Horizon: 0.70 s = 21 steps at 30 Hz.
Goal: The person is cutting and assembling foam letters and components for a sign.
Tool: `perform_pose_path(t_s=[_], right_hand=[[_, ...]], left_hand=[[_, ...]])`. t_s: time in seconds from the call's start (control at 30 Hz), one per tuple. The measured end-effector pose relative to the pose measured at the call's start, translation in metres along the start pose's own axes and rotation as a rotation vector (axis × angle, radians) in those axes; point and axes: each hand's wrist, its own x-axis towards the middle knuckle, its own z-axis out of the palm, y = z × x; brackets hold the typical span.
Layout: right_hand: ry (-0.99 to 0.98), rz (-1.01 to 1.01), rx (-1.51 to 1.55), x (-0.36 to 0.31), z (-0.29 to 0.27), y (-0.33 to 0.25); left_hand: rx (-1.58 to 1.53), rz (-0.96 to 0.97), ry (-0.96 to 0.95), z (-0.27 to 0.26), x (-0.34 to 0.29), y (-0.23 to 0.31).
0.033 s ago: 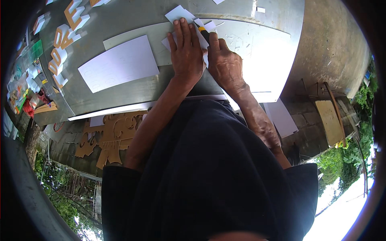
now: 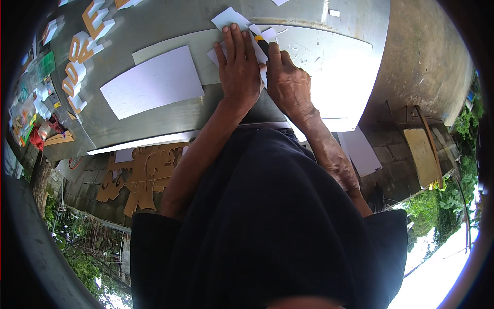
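Observation:
My left hand [image 2: 240,74] lies flat with fingers stretched out, pressing on a small white sheet piece [image 2: 224,18]. Part of that piece is hidden beneath the palm. My right hand [image 2: 289,85] is closed around a black-and-yellow utility knife [image 2: 261,43], its tip at the piece's right edge beside my left fingers. Small white offcuts [image 2: 268,33] lie by the knife. Under both hands is a large pale board [image 2: 339,77] with scratches and thin slivers on it. To the left rests a white rectangular sheet [image 2: 154,82] bearing faint drawn outlines.
White letters with tan faces [image 2: 81,46] stand along the metal table's [image 2: 170,20] far left. Cluttered bags and tools [image 2: 38,118] crowd the left edge. Below the table are brown cut-out panels [image 2: 141,175]; at right, a tan board [image 2: 422,154] leans near a stick.

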Motion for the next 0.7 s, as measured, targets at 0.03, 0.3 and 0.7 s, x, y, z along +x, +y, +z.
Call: perform_pose_path(t_s=[0.03,0.3,0.7], right_hand=[[-0.015,0.022,-0.005,-0.001,0.0,-0.001],[-0.044,0.049,0.001,-0.007,-0.004,-0.002],[-0.08,0.119,-0.008,-0.032,-0.01,0.0]], left_hand=[[0.019,0.001,-0.02,0.0,0.0,0.0],[0.067,-0.006,-0.071,-0.001,0.0,0.001],[0.05,0.023,-0.041,0.002,0.001,0.001]])
